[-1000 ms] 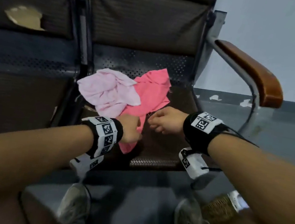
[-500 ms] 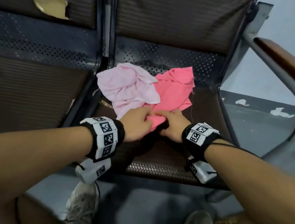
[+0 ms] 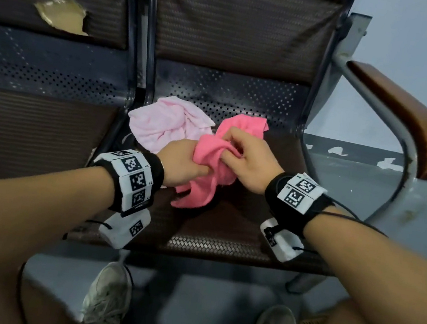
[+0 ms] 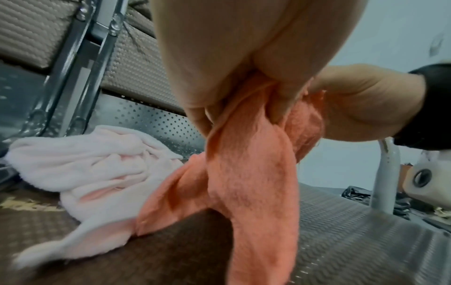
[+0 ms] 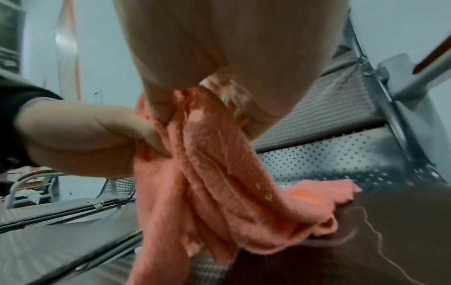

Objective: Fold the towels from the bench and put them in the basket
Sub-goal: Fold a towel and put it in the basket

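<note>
A bright pink towel [image 3: 204,183] hangs bunched above the bench seat [image 3: 223,229], its far end still lying on the seat. My left hand [image 3: 192,162] grips its near bunch, and my right hand [image 3: 232,151] pinches the cloth just beside it. The left wrist view shows that towel [image 4: 246,173] drooping from my curled fingers [image 4: 280,108]. In the right wrist view the same towel [image 5: 219,173] trails down to the seat. A pale pink towel [image 3: 168,122] lies crumpled on the seat to the left, untouched. No basket is in view.
The bench has dark woven seats, a perforated metal back panel [image 3: 225,89] and a wooden armrest [image 3: 402,118] on the right. The left seat's backrest has a torn hole [image 3: 61,13]. My knees and shoes [image 3: 108,297] are below, on a grey floor.
Both hands have lifted the bright pink towel's near part off the seat and bunched it between them. The pale towel stays put. The head view has shifted slightly.
</note>
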### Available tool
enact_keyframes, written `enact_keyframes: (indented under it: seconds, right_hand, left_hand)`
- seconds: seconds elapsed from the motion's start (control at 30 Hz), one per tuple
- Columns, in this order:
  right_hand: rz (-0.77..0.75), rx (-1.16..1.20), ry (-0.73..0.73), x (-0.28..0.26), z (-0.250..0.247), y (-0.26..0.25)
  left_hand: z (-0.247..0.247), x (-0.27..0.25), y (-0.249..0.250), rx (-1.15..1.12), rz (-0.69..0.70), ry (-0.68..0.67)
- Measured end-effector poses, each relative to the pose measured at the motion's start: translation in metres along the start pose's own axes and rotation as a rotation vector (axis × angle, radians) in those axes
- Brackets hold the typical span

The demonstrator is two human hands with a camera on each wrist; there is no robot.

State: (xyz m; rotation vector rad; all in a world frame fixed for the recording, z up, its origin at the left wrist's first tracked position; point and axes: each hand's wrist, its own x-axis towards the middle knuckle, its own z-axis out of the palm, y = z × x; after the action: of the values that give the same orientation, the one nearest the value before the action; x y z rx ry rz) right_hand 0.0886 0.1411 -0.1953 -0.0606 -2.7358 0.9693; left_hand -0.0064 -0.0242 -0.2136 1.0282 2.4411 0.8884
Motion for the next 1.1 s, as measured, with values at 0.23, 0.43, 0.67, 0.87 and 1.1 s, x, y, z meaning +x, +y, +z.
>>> enact_keyframes:
  seconds: [0.23,0.43,0.67,0.87,1.1]
  right_hand:
    - [0.298,-0.034,-0.325,-0.021,-0.002,0.017]
    - [0.354,-0.249,-0.08,-0.021,-0.025,0.02]
    - [0.092,-0.04,0.027,-0.013,-0.019,-0.018]
    - [0.274,-0.23,-0.198,-0.021,-0.022,0.006]
    - [0.442,-0.15,-0.041,-0.022,-0.039,0.029]
  left_hand:
    - [-0.008,-0.017,0.028,-0.42,0.22,-0.004]
    - [-0.03,-0.011,0.02,0.035,0.074,0.072]
    - [-0.011,-0.01,0.035,-0.128,0.062,-0.075]
    - [-0.02,-0.003,0.031,-0.206,0.123,0.001]
    - [-0.033,0.008,0.007,0.154,0.032,0.164]
